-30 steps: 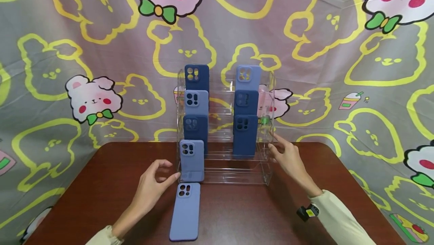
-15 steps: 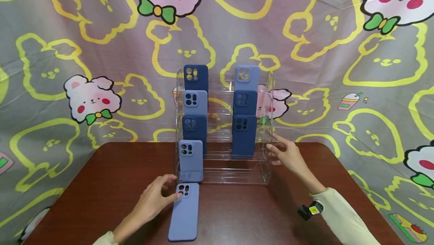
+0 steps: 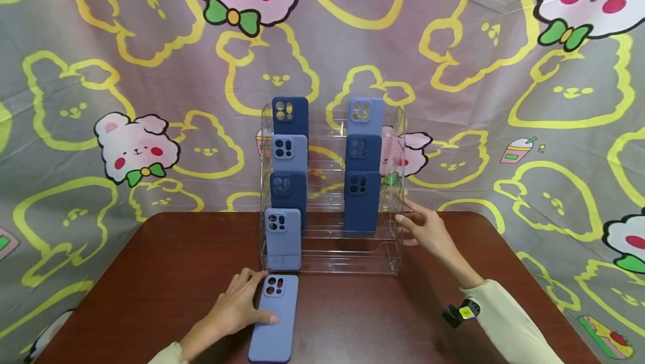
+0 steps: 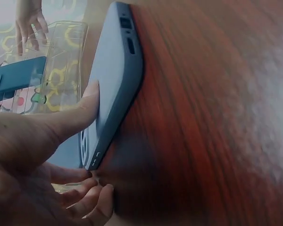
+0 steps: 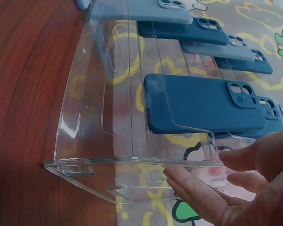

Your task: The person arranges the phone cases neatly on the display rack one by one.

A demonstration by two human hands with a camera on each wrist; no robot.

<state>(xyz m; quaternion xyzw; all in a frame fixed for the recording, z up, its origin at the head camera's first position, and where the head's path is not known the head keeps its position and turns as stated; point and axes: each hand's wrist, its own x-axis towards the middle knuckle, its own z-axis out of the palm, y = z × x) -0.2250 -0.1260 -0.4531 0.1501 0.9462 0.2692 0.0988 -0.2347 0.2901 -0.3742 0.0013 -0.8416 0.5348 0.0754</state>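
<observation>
A lavender phone case (image 3: 279, 333) lies on the table in front of a clear acrylic tiered stand (image 3: 332, 267). My left hand (image 3: 234, 305) is at its upper left side, thumb on the back face and other fingers curled by the edge. In the left wrist view the thumb lies across the case (image 4: 114, 70), the fingertips close under its camera end. My right hand (image 3: 428, 232) touches the stand's right side panel with fairly straight fingers. In the right wrist view this hand (image 5: 245, 183) has its thumb by the panel edge and fingers along the outer face.
Dark blue and lavender cases stand in two columns on the stand: a lavender case (image 3: 283, 241) lowest on the left, a dark blue case (image 3: 361, 207) lowest on the right. A brown table (image 3: 176, 263) lies below; a cartoon-print cloth (image 3: 201, 89) hangs behind.
My left hand has moved down from the stand's lower left corner onto the lavender case on the table, which has shifted slightly. The right hand has stayed at the stand's right side.
</observation>
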